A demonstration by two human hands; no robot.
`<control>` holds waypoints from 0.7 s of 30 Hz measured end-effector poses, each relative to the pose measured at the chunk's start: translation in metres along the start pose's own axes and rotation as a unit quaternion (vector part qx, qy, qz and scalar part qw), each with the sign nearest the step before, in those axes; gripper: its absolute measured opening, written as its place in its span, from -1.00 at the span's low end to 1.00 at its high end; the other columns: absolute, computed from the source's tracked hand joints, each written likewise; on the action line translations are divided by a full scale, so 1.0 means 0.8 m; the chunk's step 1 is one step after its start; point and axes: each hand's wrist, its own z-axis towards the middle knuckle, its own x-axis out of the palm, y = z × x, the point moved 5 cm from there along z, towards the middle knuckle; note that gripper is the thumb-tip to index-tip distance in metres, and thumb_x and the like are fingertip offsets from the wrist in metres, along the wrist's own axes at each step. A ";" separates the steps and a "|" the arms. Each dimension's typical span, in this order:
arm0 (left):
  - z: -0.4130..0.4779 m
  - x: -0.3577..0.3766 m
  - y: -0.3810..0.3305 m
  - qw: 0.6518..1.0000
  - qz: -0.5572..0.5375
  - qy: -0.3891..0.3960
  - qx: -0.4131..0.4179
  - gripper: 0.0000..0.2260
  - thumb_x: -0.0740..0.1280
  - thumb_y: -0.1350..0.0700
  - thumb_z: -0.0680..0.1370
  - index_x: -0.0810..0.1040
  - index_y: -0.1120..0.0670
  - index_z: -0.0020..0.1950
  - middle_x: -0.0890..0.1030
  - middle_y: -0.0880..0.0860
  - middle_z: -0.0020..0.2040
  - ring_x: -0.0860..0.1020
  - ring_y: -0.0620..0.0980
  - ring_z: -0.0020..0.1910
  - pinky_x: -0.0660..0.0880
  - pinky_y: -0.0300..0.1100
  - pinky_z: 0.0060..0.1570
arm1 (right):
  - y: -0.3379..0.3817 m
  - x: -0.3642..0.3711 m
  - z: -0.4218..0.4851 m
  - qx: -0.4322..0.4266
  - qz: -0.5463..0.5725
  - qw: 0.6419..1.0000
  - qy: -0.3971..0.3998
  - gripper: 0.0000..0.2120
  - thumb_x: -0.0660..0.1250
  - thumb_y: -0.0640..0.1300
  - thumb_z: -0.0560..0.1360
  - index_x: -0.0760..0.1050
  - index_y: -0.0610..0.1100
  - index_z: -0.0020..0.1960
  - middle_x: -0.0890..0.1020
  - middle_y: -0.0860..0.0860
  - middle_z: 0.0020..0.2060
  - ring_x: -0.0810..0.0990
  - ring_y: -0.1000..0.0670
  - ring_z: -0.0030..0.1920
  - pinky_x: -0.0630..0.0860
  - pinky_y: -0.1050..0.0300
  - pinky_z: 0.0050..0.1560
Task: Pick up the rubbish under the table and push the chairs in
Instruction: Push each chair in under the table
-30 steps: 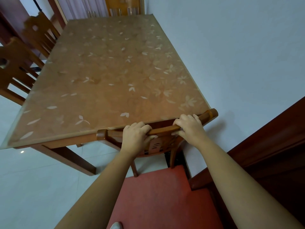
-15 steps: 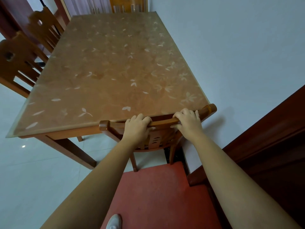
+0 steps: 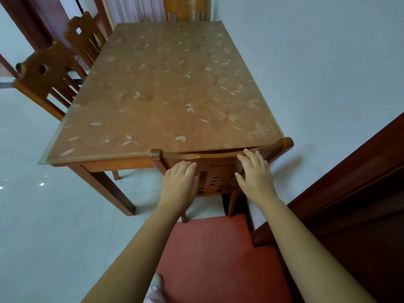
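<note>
The carved brown wooden chair point(image 3: 218, 162) stands tucked against the near edge of the leaf-patterned wooden table point(image 3: 166, 88), toward its right corner. The left hand point(image 3: 180, 182) and right hand point(image 3: 255, 173) rest flat on its backrest, fingers straight, gripping nothing.

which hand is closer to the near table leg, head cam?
Left. The left hand lies on the chair back on the side toward the near table leg. The right hand rests on the same chair back further over, beside the wall.

Pale wall point(image 3: 328, 62) right; glossy white tile floor point(image 3: 43, 226); red mat point(image 3: 214, 259); dark wooden panel point(image 3: 360, 193).
</note>
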 end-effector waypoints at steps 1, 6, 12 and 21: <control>-0.014 -0.005 0.001 1.000 -0.004 -0.009 -0.008 -0.65 0.12 0.09 0.50 0.55 0.24 0.12 0.62 0.16 0.05 0.56 0.19 0.09 0.49 0.06 0.01 | 0.006 0.000 -0.012 -0.014 0.005 1.000 -0.020 -0.56 0.29 -0.16 0.49 0.33 -0.18 0.35 0.35 -0.15 0.37 0.19 -0.18 0.42 0.13 -0.23 0.39; -0.087 -0.014 0.004 0.999 0.000 -0.029 -0.032 -0.68 0.15 0.09 0.47 0.58 0.21 0.06 0.63 0.13 0.01 0.56 0.17 0.08 0.47 0.02 0.03 | 0.048 0.003 -0.069 -0.059 -0.002 0.996 -0.073 -0.66 0.43 -0.22 0.38 0.52 -0.21 0.15 0.57 -0.17 0.14 0.47 -0.21 0.24 0.34 -0.29 0.20; -0.138 -0.043 0.015 0.995 0.014 -0.077 -0.067 -0.72 0.19 0.11 0.48 0.60 0.20 0.04 0.63 0.15 0.01 0.55 0.16 0.09 0.45 -0.01 0.04 | 0.106 -0.006 -0.103 -0.092 0.032 0.989 -0.107 -0.67 0.45 -0.20 0.36 0.55 -0.19 0.11 0.61 -0.13 0.08 0.51 -0.19 0.18 0.37 -0.26 0.17; -0.185 -0.087 0.082 0.983 0.021 -0.119 -0.138 -0.69 0.17 0.08 0.47 0.60 0.20 0.04 0.63 0.15 0.03 0.56 0.17 0.10 0.45 0.01 0.06 | 0.216 0.018 -0.115 -0.152 0.061 0.985 -0.058 -0.67 0.29 -0.07 0.39 0.55 -0.14 0.12 0.61 -0.07 0.09 0.52 -0.13 0.18 0.26 -0.12 0.22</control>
